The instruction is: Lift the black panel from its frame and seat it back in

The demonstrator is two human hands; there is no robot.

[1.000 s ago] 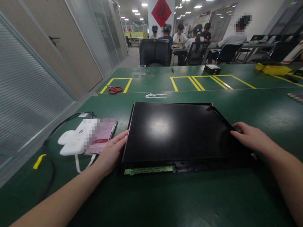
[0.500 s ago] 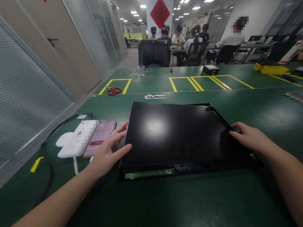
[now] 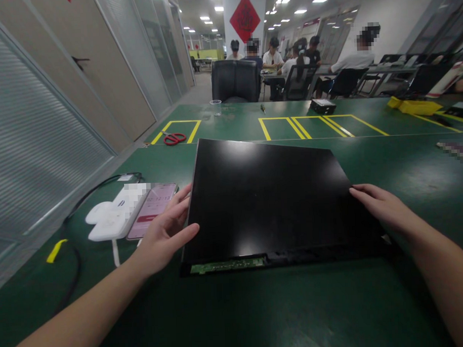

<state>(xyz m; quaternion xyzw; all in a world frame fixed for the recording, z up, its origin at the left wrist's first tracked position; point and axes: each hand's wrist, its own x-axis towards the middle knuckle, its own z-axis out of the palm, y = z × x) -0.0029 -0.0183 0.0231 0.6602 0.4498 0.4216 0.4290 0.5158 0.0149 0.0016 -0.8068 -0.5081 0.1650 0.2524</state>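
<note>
A glossy black LCD panel (image 3: 270, 197) is tilted up, its far edge raised off the green table. Along its near edge runs a dark frame with a strip of green circuit board (image 3: 227, 265). My left hand (image 3: 170, 229) grips the panel's left edge, thumb on top and fingers at the side and beneath. At the right edge my right hand (image 3: 380, 203) holds the panel, fingertips on the rim and the other fingers partly hidden. Left of my left hand lie a phone (image 3: 152, 209) with a lit screen and a white charger (image 3: 117, 218).
Red-handled scissors (image 3: 174, 139) lie at the far left. A clear plastic cup (image 3: 216, 107), a small screwdriver (image 3: 262, 109), a black box (image 3: 322, 106) and a yellow object (image 3: 413, 106) stand toward the back. A black cable (image 3: 78, 265) runs along the left. Several people sit beyond.
The panel's far edge has risen and now covers the white strips and the frame corner behind it. Both hands have stayed at its sides, moving slightly.
</note>
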